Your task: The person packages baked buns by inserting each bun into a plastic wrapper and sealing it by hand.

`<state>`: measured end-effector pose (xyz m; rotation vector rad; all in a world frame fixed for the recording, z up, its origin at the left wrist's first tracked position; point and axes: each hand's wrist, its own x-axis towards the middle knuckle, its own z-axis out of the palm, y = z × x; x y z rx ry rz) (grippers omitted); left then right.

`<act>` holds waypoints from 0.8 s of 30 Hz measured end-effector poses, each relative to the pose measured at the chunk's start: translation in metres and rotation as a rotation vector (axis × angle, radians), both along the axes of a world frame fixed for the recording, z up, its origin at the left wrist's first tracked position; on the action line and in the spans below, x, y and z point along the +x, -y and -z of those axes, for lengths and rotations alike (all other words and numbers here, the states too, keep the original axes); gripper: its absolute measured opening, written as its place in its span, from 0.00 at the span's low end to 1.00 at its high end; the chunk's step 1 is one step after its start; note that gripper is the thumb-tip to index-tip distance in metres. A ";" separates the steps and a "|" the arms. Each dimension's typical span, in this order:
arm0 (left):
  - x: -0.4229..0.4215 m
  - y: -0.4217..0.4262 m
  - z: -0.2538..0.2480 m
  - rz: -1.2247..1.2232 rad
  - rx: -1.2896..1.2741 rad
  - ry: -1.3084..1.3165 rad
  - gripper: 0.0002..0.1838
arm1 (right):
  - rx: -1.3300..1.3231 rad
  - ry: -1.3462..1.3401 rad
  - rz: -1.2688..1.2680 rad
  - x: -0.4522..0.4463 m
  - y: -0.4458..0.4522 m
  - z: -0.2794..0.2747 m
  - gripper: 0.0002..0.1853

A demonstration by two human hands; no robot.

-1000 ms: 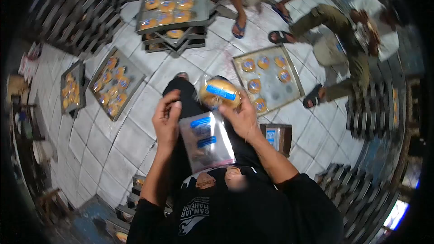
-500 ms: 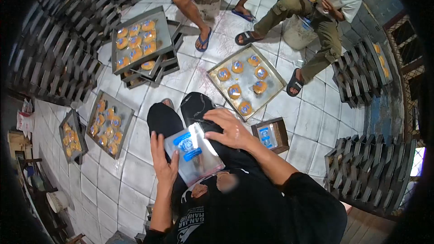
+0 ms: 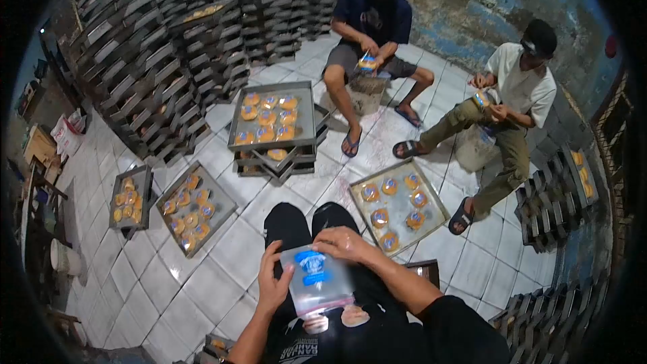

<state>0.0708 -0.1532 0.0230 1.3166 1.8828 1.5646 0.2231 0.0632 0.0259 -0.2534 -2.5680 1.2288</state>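
Note:
A stack of clear plastic bags (image 3: 315,294) with blue printing rests on my lap, over black trousers. My left hand (image 3: 273,284) grips its left edge, thumb on top and fingers curled around the side. At the top edge, the closed fingers of my right hand (image 3: 342,245) pinch the upper right part. How many bags are in the stack I cannot tell. Beyond my right knee lies a metal tray (image 3: 437,210) with several round wrapped buns (image 3: 379,217). A small dark box (image 3: 426,268) is partly hidden behind my right forearm.
Stacked trays (image 3: 314,113) of wrapped buns stand ahead; two more trays (image 3: 226,192) (image 3: 120,210) lie to the left. Two seated people (image 3: 377,23) (image 3: 522,81) handle wrapped buns. Tall tray stacks (image 3: 145,74) line the back left; others (image 3: 549,205) stand at right.
The view has tilted up, bringing the seated people and the wall into sight. My right hand, open above the bags before, is now closed at their top edge. My left hand still holds the side.

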 end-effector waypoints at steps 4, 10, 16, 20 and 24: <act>0.007 0.001 -0.005 -0.083 -0.078 -0.444 0.23 | 0.221 0.312 0.049 0.000 0.006 0.009 0.20; -0.002 0.010 0.010 0.043 0.036 -0.833 0.19 | 0.401 -0.218 0.083 0.022 0.033 -0.061 0.25; 0.002 -0.010 -0.018 0.336 -0.316 0.150 0.11 | 0.193 -0.134 -0.044 0.051 0.017 -0.084 0.08; -0.024 -0.044 -0.038 0.268 -0.191 0.551 0.14 | -0.614 0.177 0.397 0.063 -0.084 0.005 0.17; -0.045 -0.092 -0.069 -0.092 0.114 0.753 0.15 | 0.321 0.332 0.452 0.045 -0.088 0.014 0.19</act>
